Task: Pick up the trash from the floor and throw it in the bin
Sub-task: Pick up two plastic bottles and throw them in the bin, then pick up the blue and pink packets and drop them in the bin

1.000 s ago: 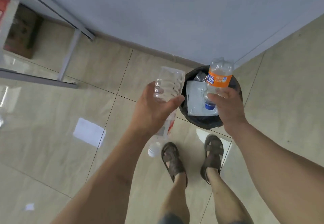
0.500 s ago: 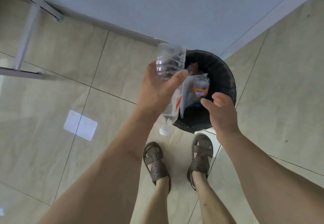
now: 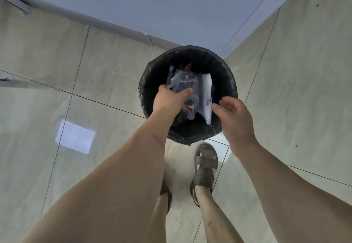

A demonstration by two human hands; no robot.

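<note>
Fingers (image 3: 187, 92) of the left hand (image 3: 169, 101) hold a clear, crinkly bottle (image 3: 187, 88) inside the black bin (image 3: 224, 75), while the right hand (image 3: 235, 117) hangs open and empty.

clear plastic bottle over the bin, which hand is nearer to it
Left. The left hand is wrapped around the clear plastic bottle above the bin; the right hand hangs empty and open to the bottle's right, by the rim.
</note>
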